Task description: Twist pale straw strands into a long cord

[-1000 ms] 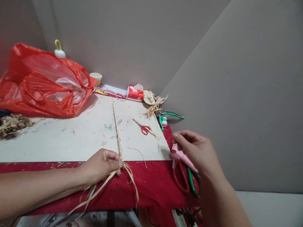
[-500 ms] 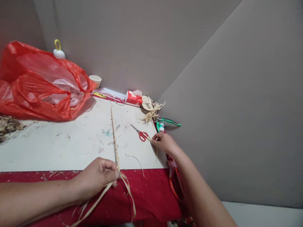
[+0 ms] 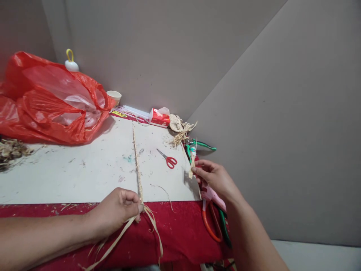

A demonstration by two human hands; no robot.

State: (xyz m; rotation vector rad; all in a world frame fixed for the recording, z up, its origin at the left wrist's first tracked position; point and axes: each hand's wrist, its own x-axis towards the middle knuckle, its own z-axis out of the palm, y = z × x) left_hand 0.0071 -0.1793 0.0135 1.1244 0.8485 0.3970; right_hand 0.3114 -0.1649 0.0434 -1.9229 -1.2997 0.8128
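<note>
A long braided straw cord (image 3: 136, 158) runs down the white board (image 3: 84, 169) toward me. My left hand (image 3: 118, 212) is closed, pinching the near end of the cord where loose straw strips (image 3: 153, 229) hang over the red cloth (image 3: 180, 226). My right hand (image 3: 216, 178) is lifted a little above the table's right edge, pinching a short pale straw strip (image 3: 192, 167) that stands upright. Small red scissors (image 3: 169, 160) lie on the board just left of that hand.
A red plastic bag (image 3: 47, 101) fills the back left, with a paper cup (image 3: 114, 96) and tissue pack (image 3: 159, 116) behind. A pink glue gun (image 3: 213, 195), orange-handled shears (image 3: 208, 226) and green-handled pliers (image 3: 203, 145) lie along the right edge. Grey walls close in behind and right.
My right hand went from the glue gun to the board beside the red scissors, took a straw strip and lifted it back to the right. My left hand kept its hold.
</note>
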